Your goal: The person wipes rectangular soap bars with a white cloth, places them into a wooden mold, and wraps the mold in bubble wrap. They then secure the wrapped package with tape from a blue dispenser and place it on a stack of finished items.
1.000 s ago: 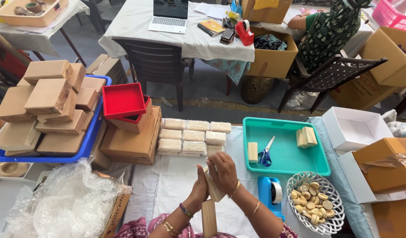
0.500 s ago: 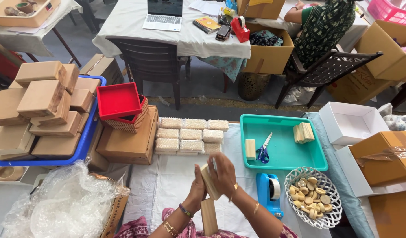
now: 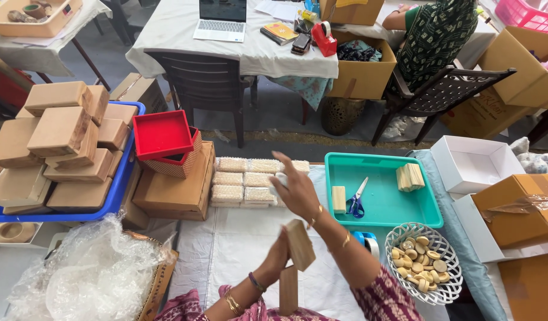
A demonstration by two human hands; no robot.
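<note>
My left hand [image 3: 275, 257] grips a light wooden block [image 3: 299, 244], held tilted above the white cloth [image 3: 238, 249]. A second wooden block [image 3: 289, 290] stands upright just below it; whether the hand holds that one too I cannot tell. My right hand [image 3: 298, 189] stretches forward with fingers apart and nothing in it, hovering over the right end of the rows of beige textured packets [image 3: 244, 180].
A teal tray [image 3: 393, 205] holds scissors [image 3: 357, 201] and small wooden pieces. A white basket [image 3: 421, 261] of round pieces and a blue tape dispenser [image 3: 366, 241] sit near right. Red boxes [image 3: 164, 138], a blue crate [image 3: 116, 196] of brown boxes and crumpled plastic [image 3: 90, 273] lie left. Another person [image 3: 437, 35] sits beyond.
My right hand has let go of the blocks and reached forward over the packets. The left hand stays low, still holding the wooden block.
</note>
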